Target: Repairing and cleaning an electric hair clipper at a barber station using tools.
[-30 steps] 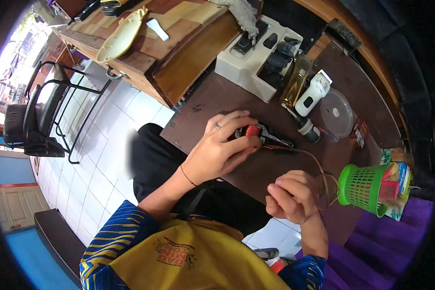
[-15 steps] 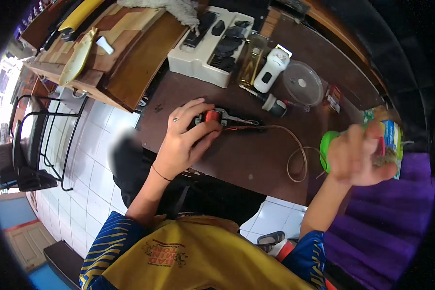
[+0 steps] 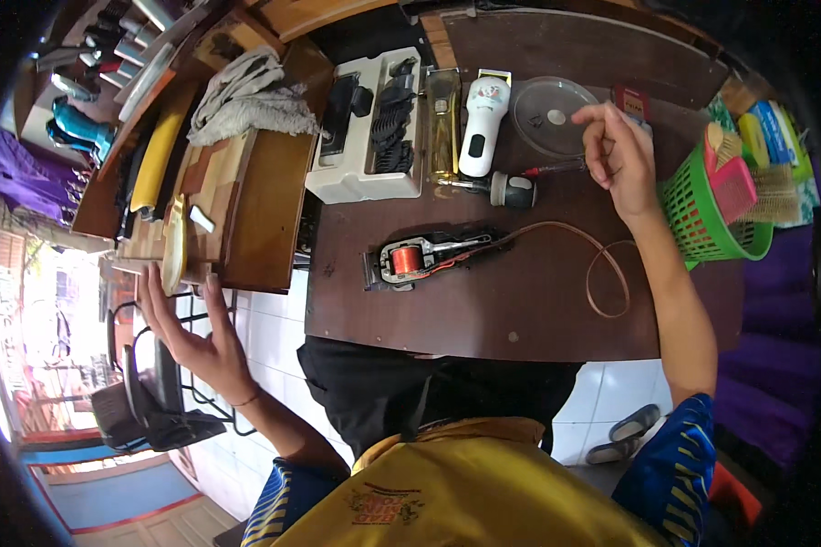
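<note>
An opened hair clipper point(image 3: 452, 244) lies on the brown table, its red wire coil point(image 3: 407, 261) exposed and neither hand touching it. A brown cord loops off to the right from it. My left hand point(image 3: 201, 346), fingers spread and holding nothing, is raised beside the wooden cabinet near a yellowish dish point(image 3: 174, 244). Over the table's right side, my right hand point(image 3: 620, 164) has loosely bent fingers that stand apart, with nothing visible in them. Close to it are a clear round lid point(image 3: 547, 105) and a thin red-ended tool point(image 3: 554, 170). A thick-handled screwdriver point(image 3: 513, 191) lies further left.
At the back stand a white tray of clipper guards point(image 3: 342, 182), a gold clipper point(image 3: 443, 128) and a white clipper point(image 3: 485, 123). A green basket point(image 3: 702, 214) with brushes is at right. A grey cloth point(image 3: 246, 100) lies on the cabinet; a black chair point(image 3: 146, 392) stands left.
My left hand has let go of the clipper and moved left toward the cabinet. My right hand has moved from the basket of brushes to near the round lid. The view has shifted.
</note>
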{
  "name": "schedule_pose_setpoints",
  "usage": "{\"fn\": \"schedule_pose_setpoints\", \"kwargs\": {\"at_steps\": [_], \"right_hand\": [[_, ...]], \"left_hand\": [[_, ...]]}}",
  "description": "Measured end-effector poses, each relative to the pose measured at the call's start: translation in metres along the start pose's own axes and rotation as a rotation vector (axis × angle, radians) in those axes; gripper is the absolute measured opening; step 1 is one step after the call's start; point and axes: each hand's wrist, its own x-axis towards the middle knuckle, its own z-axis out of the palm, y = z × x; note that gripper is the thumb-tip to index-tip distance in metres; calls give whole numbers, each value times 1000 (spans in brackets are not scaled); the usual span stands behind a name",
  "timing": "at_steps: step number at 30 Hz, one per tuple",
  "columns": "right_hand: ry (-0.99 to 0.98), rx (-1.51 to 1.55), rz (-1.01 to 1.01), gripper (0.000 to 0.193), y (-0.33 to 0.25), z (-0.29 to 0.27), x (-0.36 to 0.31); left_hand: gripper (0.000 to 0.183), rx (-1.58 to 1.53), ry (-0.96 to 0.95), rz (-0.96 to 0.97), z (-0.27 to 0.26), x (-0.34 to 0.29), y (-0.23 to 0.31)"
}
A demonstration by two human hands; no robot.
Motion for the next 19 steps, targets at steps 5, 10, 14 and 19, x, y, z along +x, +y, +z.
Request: {"fn": "schedule_pose_setpoints", "kwargs": {"at_steps": [5,10,14,19], "right_hand": [[93,-82,22,45,6,6,3],[133,-28,29,43,9,4,5],[44,-116,-18,36,11,5,5],[31,-242,-212,29,12,14,-4]], "left_hand": [[36,32,-266,36,-15,12,-31],[30,-59,-302,-24,-28,18,-40],[23,-188,-33,53,-32,7,-70],[23,-273,306,-30,-49,-6,-66]]}}
